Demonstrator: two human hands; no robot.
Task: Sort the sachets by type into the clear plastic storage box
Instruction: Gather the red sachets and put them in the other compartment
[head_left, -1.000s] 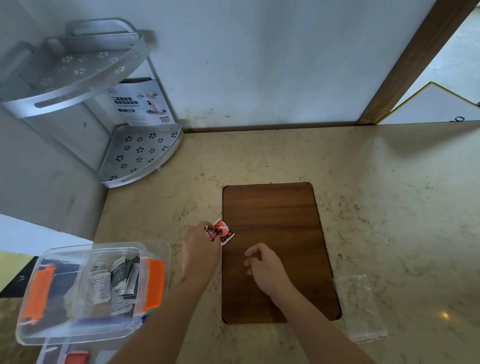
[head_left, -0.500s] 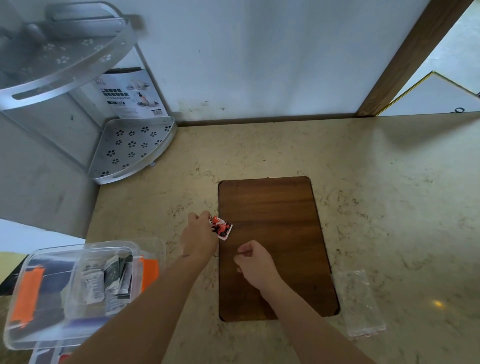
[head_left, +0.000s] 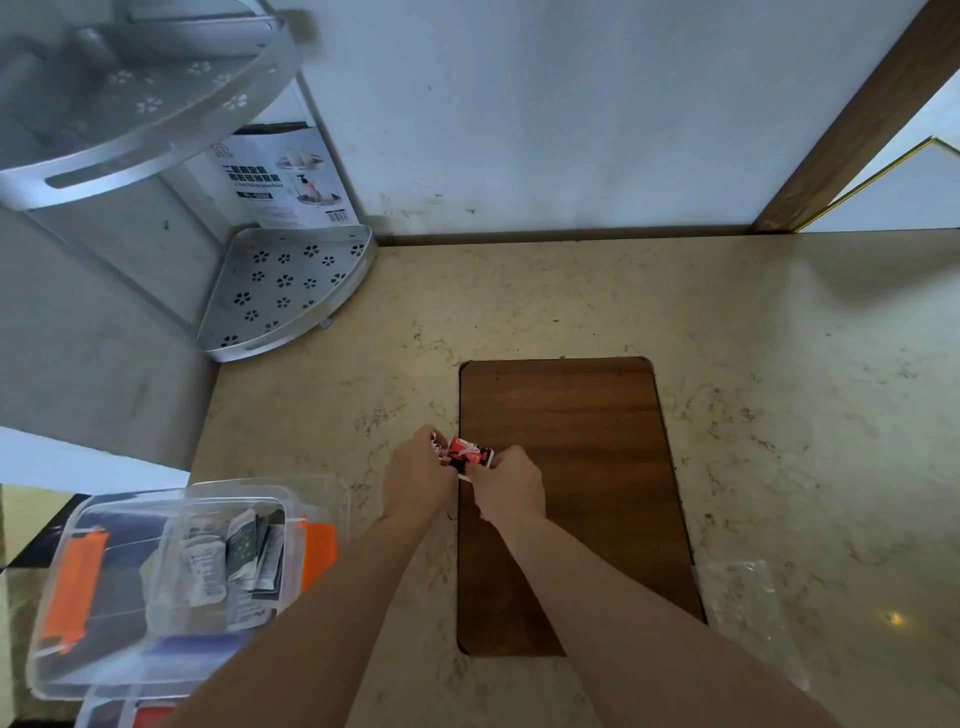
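A small red, black and white sachet (head_left: 466, 453) is held between both hands over the left edge of the wooden board (head_left: 571, 467). My left hand (head_left: 418, 475) pinches its left end, my right hand (head_left: 509, 486) grips its right end. The clear plastic storage box (head_left: 156, 587) with orange latches stands at the lower left on the counter. Inside it lie several white and dark green sachets (head_left: 234, 558), grouped in an inner compartment. How many red sachets the hands hold I cannot tell.
A metal corner rack (head_left: 280, 291) with a printed card stands at the back left against the wall. A clear plastic bag (head_left: 748, 613) lies right of the board. The beige stone counter (head_left: 779, 415) spreads to the right. A second clear container edge shows at the bottom left.
My right hand has moved up and left from the board and taken hold of the red sachet's right end. My left hand stays on the sachet.
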